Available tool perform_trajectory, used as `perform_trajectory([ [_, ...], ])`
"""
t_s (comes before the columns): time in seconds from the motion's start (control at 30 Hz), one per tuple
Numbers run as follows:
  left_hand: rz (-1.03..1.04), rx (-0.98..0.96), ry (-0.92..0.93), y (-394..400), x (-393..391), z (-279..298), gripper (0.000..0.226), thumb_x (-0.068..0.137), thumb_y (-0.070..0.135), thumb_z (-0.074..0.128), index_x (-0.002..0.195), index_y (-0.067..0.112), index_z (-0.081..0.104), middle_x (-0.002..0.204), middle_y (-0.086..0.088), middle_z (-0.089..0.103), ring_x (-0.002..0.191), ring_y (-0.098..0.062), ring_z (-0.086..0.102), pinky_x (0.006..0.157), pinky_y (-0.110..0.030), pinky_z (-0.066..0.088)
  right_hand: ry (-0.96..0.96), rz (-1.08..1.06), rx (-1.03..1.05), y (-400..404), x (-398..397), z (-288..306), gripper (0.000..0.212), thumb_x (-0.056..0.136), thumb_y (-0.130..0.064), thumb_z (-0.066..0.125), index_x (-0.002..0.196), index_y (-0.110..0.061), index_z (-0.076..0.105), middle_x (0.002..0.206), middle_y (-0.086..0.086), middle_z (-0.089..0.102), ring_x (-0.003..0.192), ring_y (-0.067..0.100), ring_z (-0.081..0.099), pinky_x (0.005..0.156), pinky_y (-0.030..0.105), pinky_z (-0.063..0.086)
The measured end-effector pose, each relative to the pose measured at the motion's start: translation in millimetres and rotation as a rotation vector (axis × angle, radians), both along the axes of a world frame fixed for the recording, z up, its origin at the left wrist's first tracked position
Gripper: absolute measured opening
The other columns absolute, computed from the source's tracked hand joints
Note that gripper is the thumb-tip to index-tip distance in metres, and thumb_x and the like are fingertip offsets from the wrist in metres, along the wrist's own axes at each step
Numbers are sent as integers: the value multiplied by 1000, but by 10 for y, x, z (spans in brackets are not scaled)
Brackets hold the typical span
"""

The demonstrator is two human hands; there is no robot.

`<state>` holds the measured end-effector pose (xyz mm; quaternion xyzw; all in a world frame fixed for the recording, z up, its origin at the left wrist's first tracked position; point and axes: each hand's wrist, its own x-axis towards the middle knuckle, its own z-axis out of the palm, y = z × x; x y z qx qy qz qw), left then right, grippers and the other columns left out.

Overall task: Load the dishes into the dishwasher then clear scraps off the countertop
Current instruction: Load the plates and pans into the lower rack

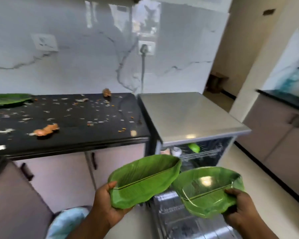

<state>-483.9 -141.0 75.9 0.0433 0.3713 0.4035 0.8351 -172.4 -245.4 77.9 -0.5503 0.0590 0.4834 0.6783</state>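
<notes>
My left hand (pixel 104 202) grips the near rim of a green leaf-patterned dish (pixel 145 176), thumb on top. A second green leaf dish (pixel 207 188) is held by its near right rim in my right hand (pixel 240 209). Both dishes hover above the lowered dishwasher door (pixel 179 218). The dishwasher (pixel 193 114) stands open, and its upper rack (pixel 202 152) holds a green item (pixel 194 147) and a pale one. Food scraps (pixel 47 130) and white crumbs litter the black countertop (pixel 86 135). Another green dish (pixel 9 99) lies at the counter's far left.
A bin lined with a light blue bag (pixel 66 223) stands on the floor below my left arm. Cabinet doors with dark handles (pixel 93 161) run under the counter. A cord hangs from a wall socket (pixel 146 47). A second counter (pixel 283 100) stands at right.
</notes>
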Motion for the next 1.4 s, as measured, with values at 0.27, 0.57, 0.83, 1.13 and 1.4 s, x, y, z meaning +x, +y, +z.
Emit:
perform_trajectory([
  [0.27, -134, -63, 149, -985, 1556, -568, 28, 95, 17, 35, 99, 5, 61, 71, -21, 71, 53, -34, 68, 41, -43, 54, 31, -290, -165, -1536, 1531, -438, 19, 92, -2, 38, 90, -10, 56, 51, 10, 65, 45, 26, 64, 97, 50, 39],
  [0.57, -261, -36, 371, -1079, 2120, -987, 41, 86, 3, 36, 78, 1, 76, 66, -20, 70, 50, -30, 68, 38, -39, 53, 38, -346, -296, -1683, 2051, -1235, 29, 94, -3, 43, 120, -7, 55, 54, 8, 68, 66, 31, 65, 58, 40, 54],
  [0.83, -347, -139, 654, -479, 2441, -1662, 29, 93, 10, 48, 115, -4, 63, 99, -27, 70, 85, -44, 69, 65, -56, 57, 19, -258, -444, -1338, 2353, -1523, 18, 94, -14, 47, 101, -5, 61, 68, 15, 71, 62, 32, 68, 49, 38, 57],
  [1.13, -472, -21, 513, -124, 2878, -2046, 36, 96, 8, 38, 105, -7, 70, 103, -34, 66, 90, -50, 67, 72, -56, 57, 54, -165, -667, -794, 2700, -2419, 29, 93, -10, 51, 120, 0, 54, 99, 21, 58, 69, 27, 54, 45, 30, 50],
  [1.4, -159, -160, 579, -31, 3235, -3080, 34, 93, -3, 36, 114, -7, 63, 113, -33, 64, 96, -47, 66, 73, -57, 57, -162, 151, -709, -4, 3431, -3605, 16, 93, 1, 45, 82, -3, 56, 80, 12, 57, 68, 27, 56, 42, 27, 53],
])
